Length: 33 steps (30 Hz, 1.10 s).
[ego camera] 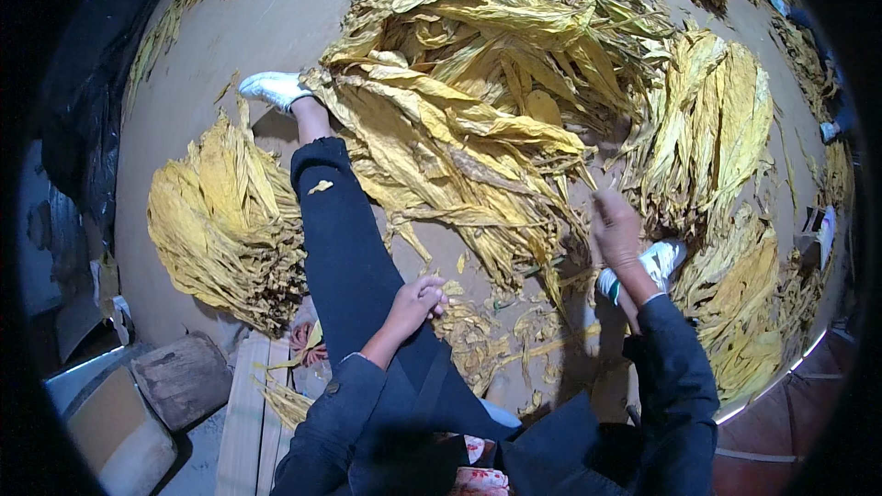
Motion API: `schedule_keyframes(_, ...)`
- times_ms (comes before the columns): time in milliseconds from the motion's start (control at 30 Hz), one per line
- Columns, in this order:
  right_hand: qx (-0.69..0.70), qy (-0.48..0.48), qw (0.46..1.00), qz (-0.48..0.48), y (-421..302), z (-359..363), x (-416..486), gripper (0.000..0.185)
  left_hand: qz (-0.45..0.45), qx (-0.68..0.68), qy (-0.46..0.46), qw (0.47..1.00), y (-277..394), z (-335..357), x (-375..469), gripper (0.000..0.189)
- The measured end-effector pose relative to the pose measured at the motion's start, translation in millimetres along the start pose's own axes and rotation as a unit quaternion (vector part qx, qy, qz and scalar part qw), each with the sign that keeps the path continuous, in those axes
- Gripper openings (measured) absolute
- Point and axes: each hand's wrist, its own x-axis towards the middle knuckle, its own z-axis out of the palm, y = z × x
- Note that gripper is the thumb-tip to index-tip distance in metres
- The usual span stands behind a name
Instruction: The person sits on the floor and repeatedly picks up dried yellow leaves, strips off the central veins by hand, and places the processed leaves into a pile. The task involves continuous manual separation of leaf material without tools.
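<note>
Dried yellow leaves, seemingly tobacco, lie in a large heap (482,83) on the floor before me. My right hand (615,227) is at the heap's lower right edge, beside the tip of a leaf; whether it grips that leaf is not clear. Over my thigh is my left hand (417,306), fingers loosely curled, with no leaf seen in it. A stacked bundle of leaves (213,220) rests left of my leg, stems towards the leg. To the right lies another leaf bundle (710,117), with more leaves (737,310) below it.
My white shoes (272,89) are among the leaves. Leaf scraps (475,331) litter the floor between my legs. Wooden boards (251,413), a wooden block (180,380) and red string (308,344) lie at lower left. Part of another person (837,117) shows at the far right edge.
</note>
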Motion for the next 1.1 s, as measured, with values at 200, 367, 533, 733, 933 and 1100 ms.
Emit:
schedule_keyframes(200, -0.038, -0.058, 0.996, -0.055, -65, 58, -26, 0.025, 0.019, -0.002, 0.005, 1.000, -3, -3, -1, 0.033)
schedule_keyframes(367, -0.129, -0.021, 0.990, -0.055, -85, 94, 4, 0.026, 0.021, -0.008, 0.007, 1.000, -5, -3, -6, 0.033)
schedule_keyframes(533, -0.203, -0.087, 0.975, -0.011, -75, 120, -3, 0.021, 0.031, -0.012, 0.006, 0.999, -8, -2, -7, 0.032)
schedule_keyframes(733, -0.134, -0.005, 0.991, -0.004, -78, 79, -21, 0.010, 0.032, -0.009, 0.000, 0.999, -5, -1, -5, 0.030)
schedule_keyframes(933, 0.262, -0.033, 0.944, 0.199, -62, 35, -42, 0.017, 0.037, -0.009, -0.015, 0.999, -7, 0, 2, 0.026)
schedule_keyframes(1100, 0.467, -0.049, 0.814, 0.342, -62, -20, -56, 0.029, 0.039, 0.018, -0.007, 0.999, -15, -3, 10, 0.023)
